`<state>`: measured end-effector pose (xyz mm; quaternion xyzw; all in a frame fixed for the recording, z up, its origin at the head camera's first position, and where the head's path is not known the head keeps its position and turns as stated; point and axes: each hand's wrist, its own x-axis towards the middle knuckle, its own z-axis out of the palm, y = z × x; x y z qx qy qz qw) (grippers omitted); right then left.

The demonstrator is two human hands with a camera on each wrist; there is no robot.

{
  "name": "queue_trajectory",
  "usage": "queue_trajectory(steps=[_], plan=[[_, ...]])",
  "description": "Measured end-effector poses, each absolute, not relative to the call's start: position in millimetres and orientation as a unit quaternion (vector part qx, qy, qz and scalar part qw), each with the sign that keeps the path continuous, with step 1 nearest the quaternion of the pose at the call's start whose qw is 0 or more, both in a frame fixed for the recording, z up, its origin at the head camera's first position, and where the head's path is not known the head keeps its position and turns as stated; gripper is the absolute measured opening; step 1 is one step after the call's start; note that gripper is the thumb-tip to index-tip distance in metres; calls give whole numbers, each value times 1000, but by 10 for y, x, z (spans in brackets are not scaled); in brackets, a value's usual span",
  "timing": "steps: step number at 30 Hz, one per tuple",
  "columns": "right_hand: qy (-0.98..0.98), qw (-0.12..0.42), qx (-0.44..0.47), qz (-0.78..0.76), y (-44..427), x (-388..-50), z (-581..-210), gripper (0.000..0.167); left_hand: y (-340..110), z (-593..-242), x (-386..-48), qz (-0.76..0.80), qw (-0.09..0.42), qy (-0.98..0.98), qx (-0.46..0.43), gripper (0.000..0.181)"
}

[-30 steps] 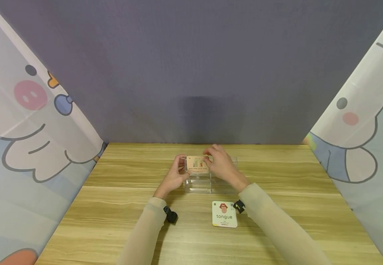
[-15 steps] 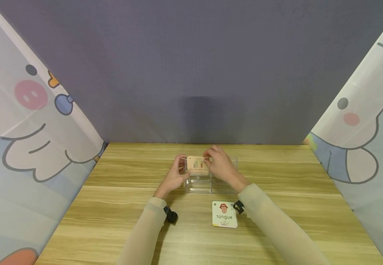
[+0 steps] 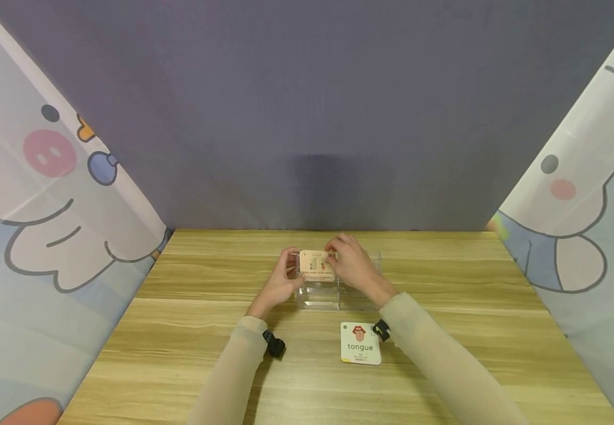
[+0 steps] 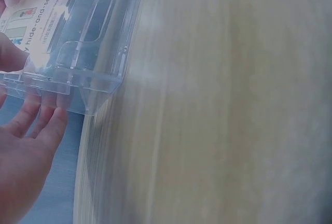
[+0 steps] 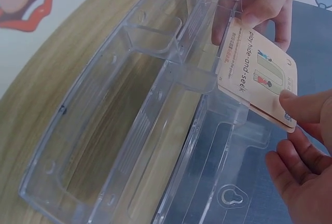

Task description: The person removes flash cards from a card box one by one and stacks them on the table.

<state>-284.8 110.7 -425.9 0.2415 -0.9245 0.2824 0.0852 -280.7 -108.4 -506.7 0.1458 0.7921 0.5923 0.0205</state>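
Observation:
A clear plastic rack with several tiered compartments (image 3: 320, 302) stands on the table. My left hand (image 3: 276, 287) grips its left end, thumb in front and fingers behind the plastic. At the rack's upper left compartment is a small stack of cream picture cards (image 5: 255, 71); the front one reads "play hide-and-seek". My right hand (image 3: 358, 267) pinches the cards' right edge between thumb and fingers. The left thumb lies by the cards' other edge in the right wrist view. How deep the cards sit in the slot I cannot tell.
A white card (image 3: 360, 348) with a mouth picture and the word "tongue" lies flat in front of the rack, close to the right wrist's black camera (image 3: 382, 330). A grey wall (image 3: 328, 195) rises behind the wooden table (image 3: 179, 354).
The cards have tipped slightly, their lower edge now a little lower in the head view. Both hands stay in almost the same place, with their holds unchanged.

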Motion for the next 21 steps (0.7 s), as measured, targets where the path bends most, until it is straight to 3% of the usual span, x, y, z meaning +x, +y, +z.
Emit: queue_trajectory(steps=[21], plan=[[-927,71,218,297,1064,-2883,-4280,15,-1077,-5065,-2811,587,24,797,140,66]])
